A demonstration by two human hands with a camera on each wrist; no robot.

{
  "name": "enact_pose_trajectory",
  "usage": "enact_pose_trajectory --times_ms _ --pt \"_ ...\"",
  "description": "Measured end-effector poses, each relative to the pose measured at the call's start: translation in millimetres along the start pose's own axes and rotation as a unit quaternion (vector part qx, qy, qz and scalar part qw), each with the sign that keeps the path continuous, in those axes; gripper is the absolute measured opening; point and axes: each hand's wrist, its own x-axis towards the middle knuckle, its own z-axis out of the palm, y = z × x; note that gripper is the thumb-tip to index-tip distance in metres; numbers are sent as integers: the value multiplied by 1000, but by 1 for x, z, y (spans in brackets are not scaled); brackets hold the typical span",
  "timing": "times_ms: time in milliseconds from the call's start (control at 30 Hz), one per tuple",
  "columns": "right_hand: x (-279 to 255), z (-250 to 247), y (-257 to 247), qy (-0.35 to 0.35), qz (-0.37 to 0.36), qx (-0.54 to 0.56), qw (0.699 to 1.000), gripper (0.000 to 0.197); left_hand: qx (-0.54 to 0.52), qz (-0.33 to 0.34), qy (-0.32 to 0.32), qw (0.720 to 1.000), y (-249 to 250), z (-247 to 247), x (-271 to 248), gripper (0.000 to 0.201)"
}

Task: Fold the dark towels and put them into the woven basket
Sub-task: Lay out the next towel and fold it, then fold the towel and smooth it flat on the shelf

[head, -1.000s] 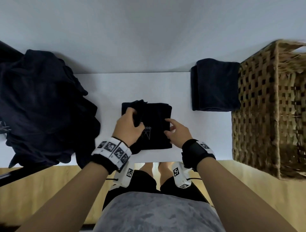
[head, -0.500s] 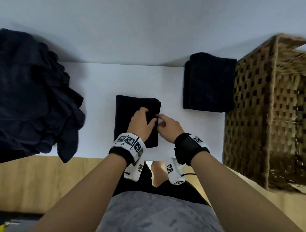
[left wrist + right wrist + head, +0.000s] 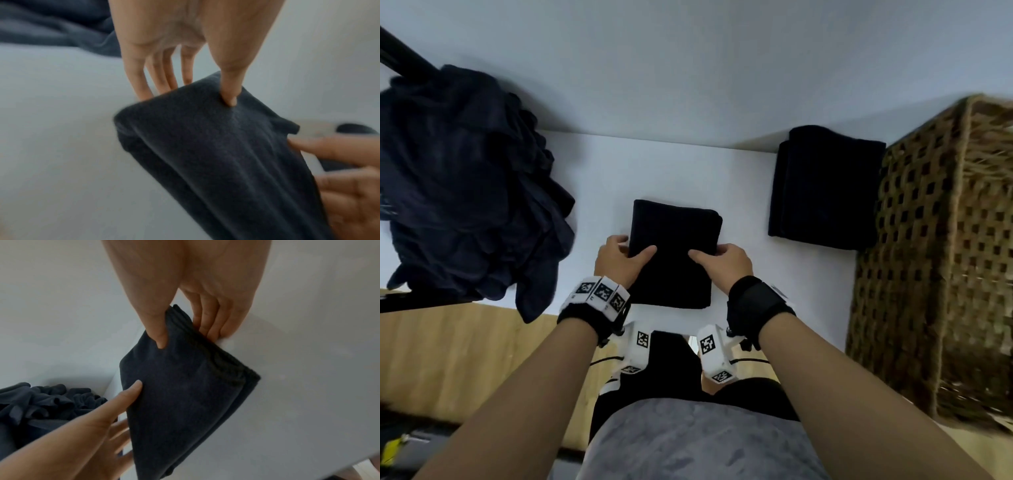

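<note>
No readable writing or brand on any cloth; wrist bands (image 3: pixel 599 293) carry square black-and-white marker codes only. Folded dark towel (image 3: pixel 674 253) at counter (image 3: pixel 671 171) centre. Left hand (image 3: pixel 619 262) grips towel's left edge, thumb on top, fingers underneath. Right hand (image 3: pixel 726 262) grips right edge the same way. Second folded towel (image 3: pixel 822 185) beside woven basket (image 3: pixel 935 257), far right. Unfolded towel pile (image 3: pixel 465 192) at left.
</note>
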Motion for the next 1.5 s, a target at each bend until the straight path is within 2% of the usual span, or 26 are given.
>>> enact_pose_trajectory --times_ms 100,200,267,400,500,600,700,800,933,1033,1100,1200,1267,1367,1433,1500 --pt "1 7 -3 -8 9 -4 1000 46 -99 -44 -73 991 -6 -2 5 59" --pt "3 8 -1 -37 23 -1 999 29 -127 -52 -125 983 -8 -3 7 51" --pt "1 4 -1 -39 25 20 999 24 -133 -44 -150 979 -4 -3 3 46" --pt "-14 -20 -8 -19 27 64 997 30 -139 -2 -164 977 18 -2 -12 38" --pt "-33 -59 -18 30 -12 83 996 20 -157 53 -166 972 54 5 -27 29" --pt "-49 -109 -29 90 -61 83 991 10 -177 109 -183 961 100 17 -40 31" --pt "-55 -157 -35 153 -87 89 980 16 -191 150 -204 948 147 35 -50 34" --pt "-52 -193 -41 212 -96 75 970 47 -190 172 -214 943 187 58 -53 30" --pt "-43 -224 -46 259 -94 28 961 58 -154 192 -218 944 224 87 -56 35" --pt "-38 -228 -46 266 -79 -54 959 69 -114 187 -245 944 234 101 -58 65" --pt "-35 -220 -43 261 -93 -117 954 69 -25 239 -213 947 233 106 -54 77" --pt "-24 -203 -36 225 -135 -181 948 65 64 339 -149 927 229 112 -50 71" --pt "-15 -196 -30 179 -134 -206 953 68 88 359 -143 918 228 120 -47 65" --pt "-2 -193 -21 146 -109 -215 959 71 141 315 -140 928 227 132 -39 61" --pt "0 -194 -18 151 -119 -201 960 69 158 285 -139 935 228 137 -33 61" --pt "-3 -195 -18 162 -139 -180 960 66 158 285 -165 931 229 135 -30 60"
